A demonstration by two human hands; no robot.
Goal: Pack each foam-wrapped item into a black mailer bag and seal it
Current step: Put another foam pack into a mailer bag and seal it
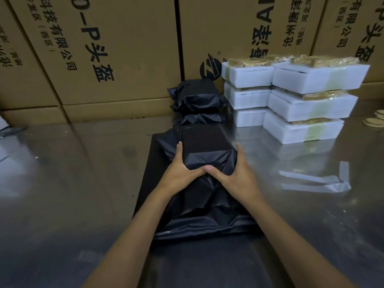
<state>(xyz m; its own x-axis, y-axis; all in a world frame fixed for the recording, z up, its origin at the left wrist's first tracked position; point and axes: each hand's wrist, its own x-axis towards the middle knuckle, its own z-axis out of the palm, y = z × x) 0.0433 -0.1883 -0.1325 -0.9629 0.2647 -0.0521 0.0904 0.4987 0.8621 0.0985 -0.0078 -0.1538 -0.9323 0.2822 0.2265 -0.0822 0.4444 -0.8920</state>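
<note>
Both forearms reached forward from the bottom edge and converged on a black mailer bag (205,163) lying on the shiny metal table (72,173). The left hand (180,169) cupped the near left corner of the boxy lump inside the bag, its forefinger stretched straight up along the left side and its thumb pressed inward across the near face. The right hand (234,173) mirrored it on the right corner, forefinger extended along the right side, thumb bent in to meet the other thumb at the middle; the remaining fingers of both hands were hidden behind the plastic, so how tightly they curled could not be told. The bag's long axis ran straight away from the person: the filled end pointed toward the far wall, while the slack, crumpled open end trailed back between the wrists. It rested on a flat stack of black mailers (149,183). Just beyond it sat sealed black parcels (197,98), piled against the cardboard cartons (104,59). To the right of those stood two stacks of foam-wrapped items (301,94), white with yellowish tape. A peeled clear strip (315,181) lay on the table near the right hand.
</note>
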